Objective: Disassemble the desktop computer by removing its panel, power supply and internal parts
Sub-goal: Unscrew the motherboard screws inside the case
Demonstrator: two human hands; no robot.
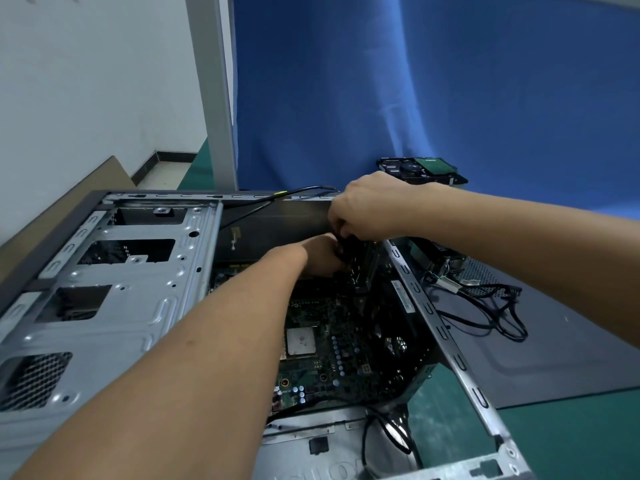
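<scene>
Right hand (pixel 370 207) reaches down from above, fingers curled and pinching the top of a narrow black part (pixel 358 268) that stands upright inside the computer. Left hand (pixel 320 256) sits just below and to the left of it, thumb and fingers closed against the same black part lower down; its fingertips are mostly hidden. The black part rises between the two hands, near the far right corner of the case, with its lower end down by the board.

Beneath the hands lies a green motherboard (pixel 332 344) with a square silver chip, set in the floor of an open grey metal computer case (pixel 138 306) resting on its side. The case's perforated drive cage fills the left. Both bare forearms cross over the case opening.

Outside the case to the right, a flat grey side panel (pixel 571 348) lies on the green table (pixel 571 438). On the panel rest a mesh-sided power supply (pixel 460 268) and its loose black cables (pixel 498 313). Farther back, a hard drive (pixel 420 169) lies in front of a blue cloth backdrop (pixel 415 81).
</scene>
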